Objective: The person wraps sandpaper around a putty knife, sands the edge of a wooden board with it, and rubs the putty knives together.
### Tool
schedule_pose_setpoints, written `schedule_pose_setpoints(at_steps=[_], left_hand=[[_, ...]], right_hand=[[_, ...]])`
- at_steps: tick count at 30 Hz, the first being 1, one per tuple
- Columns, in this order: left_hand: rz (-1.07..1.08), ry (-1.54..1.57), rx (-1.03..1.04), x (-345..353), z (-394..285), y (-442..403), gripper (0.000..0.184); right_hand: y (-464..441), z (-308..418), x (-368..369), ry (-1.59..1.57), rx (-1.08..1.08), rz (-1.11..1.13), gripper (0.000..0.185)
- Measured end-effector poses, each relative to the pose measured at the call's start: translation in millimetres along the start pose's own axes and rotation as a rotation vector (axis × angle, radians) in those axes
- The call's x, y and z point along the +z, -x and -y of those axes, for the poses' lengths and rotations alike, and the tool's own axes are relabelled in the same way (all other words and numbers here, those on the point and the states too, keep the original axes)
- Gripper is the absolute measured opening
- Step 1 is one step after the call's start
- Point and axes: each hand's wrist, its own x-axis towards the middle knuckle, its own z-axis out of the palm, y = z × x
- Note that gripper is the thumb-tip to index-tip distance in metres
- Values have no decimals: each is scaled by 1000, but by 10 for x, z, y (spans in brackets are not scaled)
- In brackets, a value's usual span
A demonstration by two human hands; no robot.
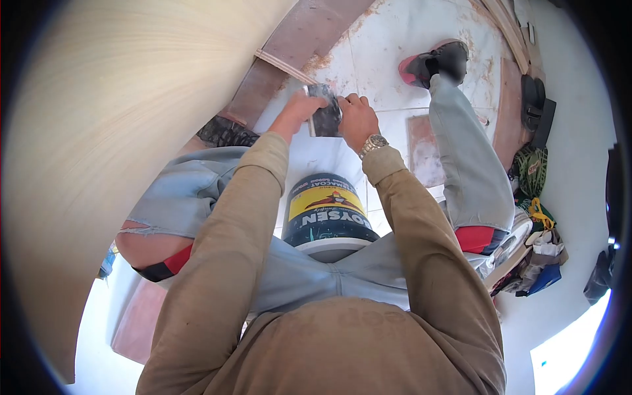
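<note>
Out in front of me, both hands hold a dark, flat rectangular piece [324, 118] with a mottled grey face and a pale left edge. I cannot make out exactly what it is. My left hand [300, 110] is closed on its left side, thumb laid across the face. On the opposite side, my right hand [359, 121] grips the edge with bent fingers, a metal watch at the wrist. Below the hands, between my legs, stands a dark Boysen paint bucket [327, 209] with a yellow label. My body hides part of it.
A large pale wood panel [131, 99] rises close on my left. Brown boards [309, 33] and a thin wood strip [284, 66] lie on the dusty white tile floor [382, 49]. Sandals [533, 102], bags [530, 172] and cloths line the right wall.
</note>
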Motion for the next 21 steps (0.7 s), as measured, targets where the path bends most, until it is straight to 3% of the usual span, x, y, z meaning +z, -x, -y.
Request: schedule_pose_setpoints(at_steps=[3,6,12,15,21], left_hand=[[-21,-230,-28,-142,-250,49,41],[84,-168,14,-237,-389,153,43],[-12,-153,11,-241,-423,163,44],[31,-306,-77,-264,-467,-12,40],[25,-329,-3,-316,-277,-260,35]], right_hand=[[15,-67,57,-32,-78,-45,36],[65,-42,104,-47,-119,-49,39],[74,70,117,-25,-87,-89,39],[30,91,151,30,-68,-125,39],[70,186,133,-39,-72,-93,38]])
